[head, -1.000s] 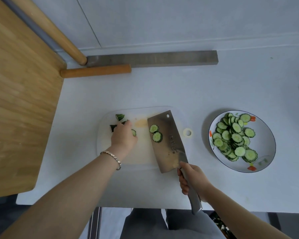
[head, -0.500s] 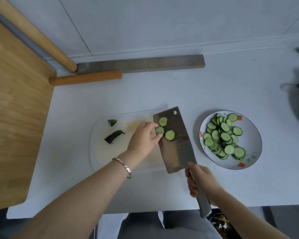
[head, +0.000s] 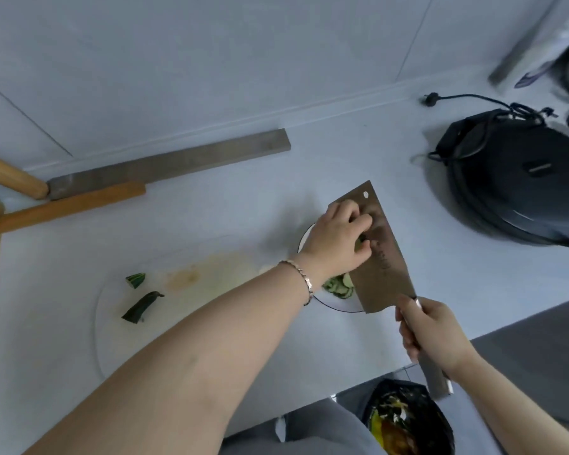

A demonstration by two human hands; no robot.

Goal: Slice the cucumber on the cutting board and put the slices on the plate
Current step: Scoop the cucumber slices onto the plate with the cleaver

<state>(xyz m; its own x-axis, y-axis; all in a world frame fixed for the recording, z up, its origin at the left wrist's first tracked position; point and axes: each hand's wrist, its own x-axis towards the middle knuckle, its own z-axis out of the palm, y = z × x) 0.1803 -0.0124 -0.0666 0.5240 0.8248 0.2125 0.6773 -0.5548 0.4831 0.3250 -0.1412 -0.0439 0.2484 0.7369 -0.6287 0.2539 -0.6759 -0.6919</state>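
- A person's right hand is wrapped around the handle of a cleaver, holding the broad blade flat-side-up over the plate, apparently as a tray to carry cut pieces across from the board.
- The left hand rests on top of the blade, its fingers curled and pressed together against the steel; a sliver of green shows under the fingertips, so it seems to be pushing the last cucumber slices off the metal and onto the plate.
- Most of the plate is hidden beneath the blade and the left wrist; only its dark-rimmed near edge and a small heap of slices show.
- The pale cutting board lies on the white counter just left of the plate, bare but for two dark green cucumber end pieces near its far-left side, likely trimmed waste left apart on purpose.
- With no whole cucumber visible on the board, the slicing looks finished and the job close to done, pending this last sweep.
- The likely risk is a slice sliding past the rim onto the counter, since the blade tilts only slightly.
- A dark round appliance with its cord coiled on top sits well apart at the right, clear of the work.
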